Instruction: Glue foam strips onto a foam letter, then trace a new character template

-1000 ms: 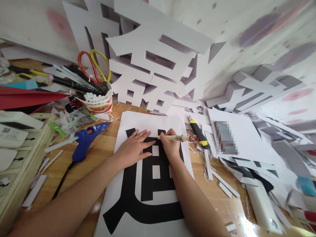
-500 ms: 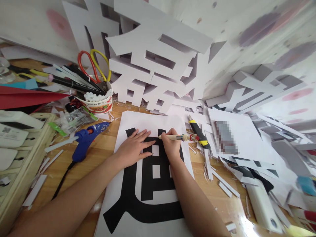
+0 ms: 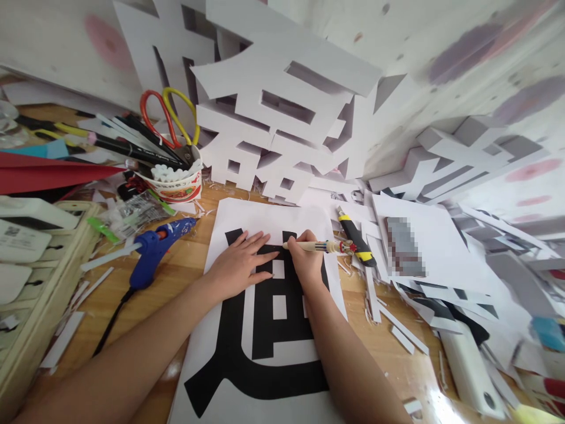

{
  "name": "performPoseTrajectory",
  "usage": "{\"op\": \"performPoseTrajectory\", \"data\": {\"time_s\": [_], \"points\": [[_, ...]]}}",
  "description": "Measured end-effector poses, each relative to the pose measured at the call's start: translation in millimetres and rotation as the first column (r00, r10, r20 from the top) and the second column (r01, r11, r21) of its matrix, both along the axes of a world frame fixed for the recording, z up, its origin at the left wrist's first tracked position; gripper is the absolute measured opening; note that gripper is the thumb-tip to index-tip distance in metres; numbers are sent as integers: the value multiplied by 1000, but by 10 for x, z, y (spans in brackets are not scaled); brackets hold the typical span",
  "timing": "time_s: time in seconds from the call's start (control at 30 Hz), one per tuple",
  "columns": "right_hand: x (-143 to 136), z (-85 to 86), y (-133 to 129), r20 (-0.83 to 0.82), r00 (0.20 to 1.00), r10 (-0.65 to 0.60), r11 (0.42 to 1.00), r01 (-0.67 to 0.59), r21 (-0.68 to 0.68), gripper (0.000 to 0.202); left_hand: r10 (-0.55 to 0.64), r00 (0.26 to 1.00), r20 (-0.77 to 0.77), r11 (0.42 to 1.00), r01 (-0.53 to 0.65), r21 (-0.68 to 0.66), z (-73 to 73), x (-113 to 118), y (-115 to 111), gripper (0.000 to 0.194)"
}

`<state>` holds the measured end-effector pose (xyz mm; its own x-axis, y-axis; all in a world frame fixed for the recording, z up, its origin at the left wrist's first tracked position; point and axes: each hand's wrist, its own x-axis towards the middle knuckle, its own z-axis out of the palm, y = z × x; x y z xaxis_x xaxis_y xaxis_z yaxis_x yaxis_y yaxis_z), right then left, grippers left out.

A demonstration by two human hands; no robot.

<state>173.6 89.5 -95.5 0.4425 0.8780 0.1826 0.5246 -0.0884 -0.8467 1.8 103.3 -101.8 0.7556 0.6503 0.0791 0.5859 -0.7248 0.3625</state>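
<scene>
My left hand (image 3: 238, 265) lies flat with its fingers spread on a black paper character (image 3: 265, 321), which rests on a white sheet (image 3: 220, 406). In my right hand (image 3: 308, 259) is a multicolour pen (image 3: 324, 246), held in a closed grip. The pen's tip touches or nearly touches the black character near its top, just right of my left fingertips. My right forearm covers the right part of the character.
A blue glue gun (image 3: 152, 253) and a cup (image 3: 179, 187) with scissors (image 3: 189, 115) stand left. Right lie a yellow-black cutter (image 3: 356, 235), paper strips (image 3: 402, 340) and a blurred-out object (image 3: 404, 247). White cut-out characters (image 3: 282, 106) lean behind.
</scene>
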Motion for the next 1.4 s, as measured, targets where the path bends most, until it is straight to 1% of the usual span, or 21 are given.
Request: {"op": "performPoseTrajectory", "data": {"time_s": [0.07,0.17,0.33,0.4,0.5,0.57,0.63,0.67,0.73,0.8,0.87,0.9,1.0,1.07,1.23,1.33,1.4], "points": [[1,-4,-1,0,1000,10,1000,-10,4,25,1,1000,3,1000,-1,-1,-1,1,0,46],[7,-16,0,17,1000,-10,1000,9,21,23,-1,1000,16,1000,1,3,-5,3,0,46],[-1,-9,0,-11,1000,3,1000,-3,-3,24,1,1000,7,1000,-1,-4,-2,-3,-1,45],[-7,8,-1,-36,998,-42,999,43,26,24,2,1000,6,1000,-2,-6,0,-3,-2,45],[-12,36,-2,-123,986,-113,987,125,97,24,2,1000,23,1000,-2,-2,-5,0,-3,45],[-22,48,-1,-179,977,-118,979,145,140,27,2,999,37,1000,-2,2,-13,2,-2,45],[-48,54,0,-222,972,-75,982,111,155,29,1,999,42,1000,-1,4,-21,4,-1,45],[-69,55,0,-240,970,-35,986,72,148,29,1,999,42,1000,-1,5,-22,5,-1,44],[-122,52,3,-279,957,74,992,-43,115,29,2,999,35,1000,-3,8,-20,8,-1,44],[-182,39,12,-321,929,185,982,-166,85,30,-1,1000,27,1000,1,13,-10,14,-1,43],[-231,14,29,-374,891,258,966,-249,72,31,-10,1000,20,1000,10,15,4,19,-1,41],[-247,-2,40,-402,874,274,961,-269,69,32,-12,1000,15,1000,12,14,11,21,-1,40],[-265,-49,75,-484,835,262,963,-259,75,32,16,1000,3,1000,-16,6,17,23,-7,42],[-261,-66,91,-505,829,241,969,-236,74,31,50,999,8,999,-50,0,9,22,-18,44],[-269,-50,94,-462,851,250,967,-246,69,31,97,995,19,995,-97,21,-30,27,-75,45],[-286,-30,89,-435,861,262,963,-259,68,30,110,994,-3,993,-109,40,-41,13,-102,45],[-296,-16,85,-429,863,267,962,-267,62,30,103,994,-32,994,-102,29,-34,-21,-95,49]]}}
